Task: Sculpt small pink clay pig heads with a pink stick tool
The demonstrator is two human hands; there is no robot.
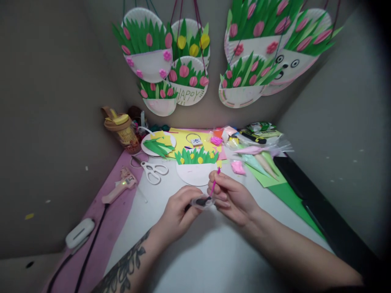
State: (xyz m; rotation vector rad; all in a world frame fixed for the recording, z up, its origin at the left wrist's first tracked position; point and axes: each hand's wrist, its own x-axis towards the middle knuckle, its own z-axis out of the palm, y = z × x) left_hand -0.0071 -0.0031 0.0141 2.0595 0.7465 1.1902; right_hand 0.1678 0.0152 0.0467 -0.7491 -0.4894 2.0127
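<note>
My left hand [181, 207] is closed around a small clear packet [204, 201] with a black, soft-looking lump inside. Between the fingers of my right hand [230, 195] is a thin magenta stick tool [214, 185], its lower end at the black stuff in the packet's mouth. Just beyond both hands lies a paper-plate basket [195, 173] with green paper leaves [186, 155] and small yellow flowers [200, 160] along its top. My right fingers partly cover its right edge.
White scissors [152, 173] and a pink glue gun [122, 187] with a black cord lie at left. Behind them stand a tumbler [122, 130] and a plate of paper scraps [159, 144]. Bagged clay [259, 160] and a black tablet-like slab [296, 179] are at right. Finished plate baskets [148, 65] hang above.
</note>
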